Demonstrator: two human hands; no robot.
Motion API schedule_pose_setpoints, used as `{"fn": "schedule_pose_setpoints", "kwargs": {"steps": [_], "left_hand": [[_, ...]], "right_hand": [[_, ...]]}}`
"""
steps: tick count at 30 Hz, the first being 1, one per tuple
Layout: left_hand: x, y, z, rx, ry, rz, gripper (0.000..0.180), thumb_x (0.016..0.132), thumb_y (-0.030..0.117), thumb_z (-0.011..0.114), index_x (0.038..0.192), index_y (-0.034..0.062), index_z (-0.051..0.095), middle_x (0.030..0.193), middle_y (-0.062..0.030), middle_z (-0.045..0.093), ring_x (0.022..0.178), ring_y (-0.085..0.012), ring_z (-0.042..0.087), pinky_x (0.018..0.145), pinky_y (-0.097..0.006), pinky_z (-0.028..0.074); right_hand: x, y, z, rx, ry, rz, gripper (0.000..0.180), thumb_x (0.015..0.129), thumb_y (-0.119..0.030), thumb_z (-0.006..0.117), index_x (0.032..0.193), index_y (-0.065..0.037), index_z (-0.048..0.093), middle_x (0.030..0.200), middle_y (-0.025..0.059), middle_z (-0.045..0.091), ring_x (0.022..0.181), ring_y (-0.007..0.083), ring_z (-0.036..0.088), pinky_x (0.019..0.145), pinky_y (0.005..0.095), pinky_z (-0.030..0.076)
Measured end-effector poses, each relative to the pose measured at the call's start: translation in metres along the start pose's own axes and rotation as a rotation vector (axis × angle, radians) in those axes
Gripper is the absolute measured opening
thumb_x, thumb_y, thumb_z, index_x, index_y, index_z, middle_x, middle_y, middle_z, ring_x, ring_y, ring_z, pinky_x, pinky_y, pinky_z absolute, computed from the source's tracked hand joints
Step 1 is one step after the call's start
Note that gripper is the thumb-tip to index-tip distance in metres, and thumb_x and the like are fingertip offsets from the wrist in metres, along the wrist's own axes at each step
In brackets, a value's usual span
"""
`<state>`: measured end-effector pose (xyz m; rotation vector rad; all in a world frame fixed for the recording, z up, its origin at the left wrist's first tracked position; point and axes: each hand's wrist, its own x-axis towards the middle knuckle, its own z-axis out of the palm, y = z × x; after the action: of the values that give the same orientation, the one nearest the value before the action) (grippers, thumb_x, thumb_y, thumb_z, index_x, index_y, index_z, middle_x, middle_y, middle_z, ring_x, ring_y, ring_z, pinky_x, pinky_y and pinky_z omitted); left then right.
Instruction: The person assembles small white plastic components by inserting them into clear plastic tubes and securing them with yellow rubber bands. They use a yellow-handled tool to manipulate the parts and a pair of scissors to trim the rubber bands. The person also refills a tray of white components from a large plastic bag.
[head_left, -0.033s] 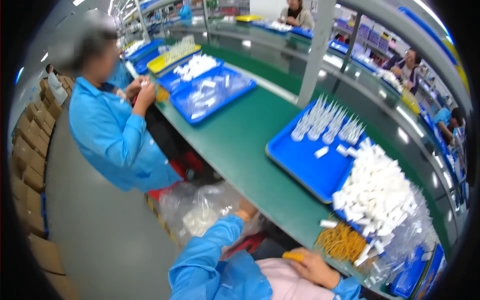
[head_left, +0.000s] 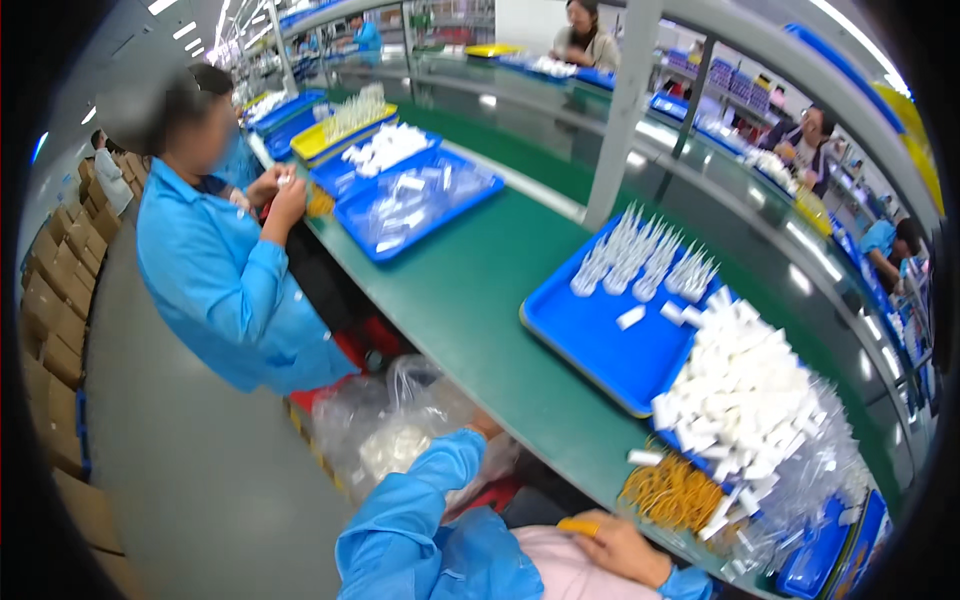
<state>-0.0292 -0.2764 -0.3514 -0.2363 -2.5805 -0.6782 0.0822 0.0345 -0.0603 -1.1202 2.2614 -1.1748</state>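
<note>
Head view showed the person's left hand (head_left: 486,425) at the lower middle of the frame, beside a clear plastic bag (head_left: 395,445) with whitish contents; the table edge hid its fingers, so how far it was open, and whether it had hold of anything, could not be told. The right hand (head_left: 622,553) lay back upward at the lower centre right, fingers loosely bent, with a yellow piece (head_left: 578,526) at one digit, worn or held being unclear, and its grip hidden. Just beyond it, on the green table (head_left: 450,300), sat a tangle of yellow-brown bands (head_left: 672,492). Right of centre, a heap of white pieces (head_left: 740,390) overlapped the blue tray (head_left: 610,340) and blocked its right side, while clear spiky pieces (head_left: 645,258) stood along that tray's far end. Crumpled clear plastic (head_left: 815,455) crowded the lower right against a small blue tray (head_left: 815,555). A pale post (head_left: 622,120) cut across the upper part of the frame. At upper left, a co-worker in a blue jacket (head_left: 215,270) stood near another blue tray (head_left: 415,210) with clear packets; brown cartons (head_left: 55,330) lined the far left.
</note>
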Motion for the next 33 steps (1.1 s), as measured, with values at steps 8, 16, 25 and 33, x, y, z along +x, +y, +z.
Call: {"fn": "schedule_pose_setpoints", "kwargs": {"steps": [8, 16, 25, 33], "left_hand": [[0.091, 0.032, 0.019, 0.256, -0.559, -0.236, 0.031, 0.081, 0.025, 0.057, 0.108, 0.0087, 0.061, 0.110, -0.0210, 0.059, 0.099, -0.0374, 0.057, 0.084, -0.043, 0.046], [0.080, 0.031, 0.030, 0.274, -0.646, -0.261, 0.037, 0.082, 0.027, 0.057, 0.114, 0.0094, 0.058, 0.114, -0.0201, 0.058, 0.104, -0.0362, 0.055, 0.087, -0.043, 0.045], [0.003, 0.055, -0.020, 0.115, -0.867, -0.205, 0.043, 0.082, 0.029, 0.058, 0.120, 0.0102, 0.055, 0.118, -0.0191, 0.056, 0.109, -0.0349, 0.053, 0.091, -0.044, 0.043], [0.025, 0.194, -0.202, -0.767, -0.816, -0.286, 0.019, 0.088, 0.018, 0.057, 0.094, 0.0016, 0.062, 0.078, -0.0079, 0.064, 0.070, -0.0151, 0.060, 0.062, -0.029, 0.047]], "right_hand": [[-0.026, -0.021, -0.004, 0.227, 0.107, 0.230, 0.021, 0.079, -0.008, 0.062, 0.099, -0.005, 0.065, 0.094, 0.0140, 0.063, 0.087, 0.0295, 0.061, 0.076, 0.0359, 0.050], [-0.045, -0.018, -0.002, 0.287, 0.174, 0.305, 0.018, 0.082, -0.007, 0.059, 0.099, -0.002, 0.064, 0.094, 0.0155, 0.063, 0.086, 0.0316, 0.061, 0.076, 0.0364, 0.049], [-0.062, -0.019, -0.001, 0.273, 0.272, 0.315, 0.018, 0.084, -0.006, 0.058, 0.100, 0.001, 0.062, 0.093, 0.0176, 0.063, 0.086, 0.0328, 0.061, 0.076, 0.0347, 0.048], [-0.077, -0.041, -0.059, -0.087, 0.455, 0.141, 0.023, 0.073, -0.005, 0.065, 0.096, -0.008, 0.064, 0.090, 0.0081, 0.061, 0.076, 0.0281, 0.060, 0.065, 0.0358, 0.048]]}}
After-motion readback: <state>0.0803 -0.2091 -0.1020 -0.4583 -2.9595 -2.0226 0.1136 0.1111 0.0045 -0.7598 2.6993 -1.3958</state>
